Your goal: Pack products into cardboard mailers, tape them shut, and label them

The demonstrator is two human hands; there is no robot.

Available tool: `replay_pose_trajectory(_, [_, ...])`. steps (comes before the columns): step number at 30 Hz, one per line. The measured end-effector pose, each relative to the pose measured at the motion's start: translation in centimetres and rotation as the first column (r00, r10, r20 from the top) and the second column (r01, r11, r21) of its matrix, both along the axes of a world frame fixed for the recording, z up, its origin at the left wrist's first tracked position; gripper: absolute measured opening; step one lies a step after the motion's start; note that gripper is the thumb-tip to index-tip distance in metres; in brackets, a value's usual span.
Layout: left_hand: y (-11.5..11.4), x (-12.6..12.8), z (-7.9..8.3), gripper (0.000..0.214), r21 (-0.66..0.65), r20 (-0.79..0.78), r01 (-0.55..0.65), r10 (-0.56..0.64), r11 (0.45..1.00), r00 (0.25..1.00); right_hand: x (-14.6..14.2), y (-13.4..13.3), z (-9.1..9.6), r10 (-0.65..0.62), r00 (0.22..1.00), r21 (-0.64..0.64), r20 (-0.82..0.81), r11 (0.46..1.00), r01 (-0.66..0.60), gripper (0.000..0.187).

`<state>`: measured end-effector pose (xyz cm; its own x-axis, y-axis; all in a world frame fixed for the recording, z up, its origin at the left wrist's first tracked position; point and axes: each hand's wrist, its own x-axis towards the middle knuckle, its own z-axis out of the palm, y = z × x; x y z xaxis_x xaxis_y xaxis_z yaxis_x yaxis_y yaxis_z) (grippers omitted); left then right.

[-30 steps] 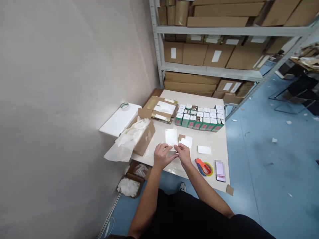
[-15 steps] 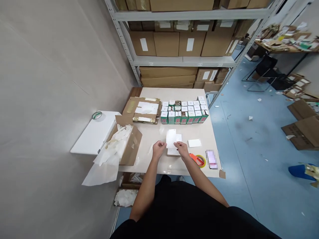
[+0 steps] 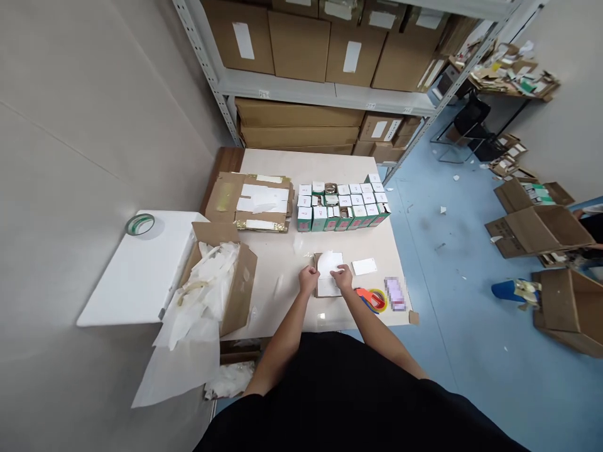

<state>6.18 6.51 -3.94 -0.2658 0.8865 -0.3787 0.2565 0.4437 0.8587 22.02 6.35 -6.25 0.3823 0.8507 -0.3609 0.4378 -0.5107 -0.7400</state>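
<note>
A white paper sheet (image 3: pixel 325 263) curls between my two hands, low over a small cardboard box (image 3: pixel 330 289) with a white top. My left hand (image 3: pixel 308 278) is closed, pinching the sheet's left edge. On the other side, my right hand (image 3: pixel 342 276) pinches the lower right edge, its fingers close to the box top. A flat white card or stack of labels (image 3: pixel 364 267) lies to the right of the box. Near my right forearm are an orange tape cutter (image 3: pixel 369 297) and a yellow tape roll (image 3: pixel 382 301).
Rows of green-and-white boxes (image 3: pixel 343 207) stand at the back, beside flattened cardboard (image 3: pixel 226 199). An open carton (image 3: pixel 239 292) full of white backing paper is on the left. A blurred phone (image 3: pixel 395 293) lies front right. Another person's arm (image 3: pixel 591 216) shows at the far right.
The sheet has come down from above the box and now bends close to its top, both hands still at its edges. My view has shifted, bringing another person's arm into sight.
</note>
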Motion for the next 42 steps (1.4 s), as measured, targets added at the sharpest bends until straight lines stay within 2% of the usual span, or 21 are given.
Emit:
replay_pose_trajectory(6, [0.5, -0.2, -2.3, 0.019, -0.069, -0.036, 0.025, -0.028, 0.997, 0.999, -0.6, 0.3, -1.4, -0.052, 0.997, -0.062, 0.049, 0.997, 0.055, 0.024])
replay_pose_trajectory(19, [0.4, -0.4, -3.8, 0.019, -0.112, -0.063, 0.046, -0.053, 0.993, 0.997, -1.1, -0.1, -1.7, -0.011, 0.996, -0.056, 0.084, 0.998, 0.016, 0.023])
replay_pose_trajectory(42, [0.5, -0.3, -4.0, 0.017, -0.147, -0.127, 0.066, -0.085, 0.987, 0.988, -1.5, 0.4, -0.8, 0.049, 0.989, -0.173, 0.139, 0.985, -0.024, 0.023])
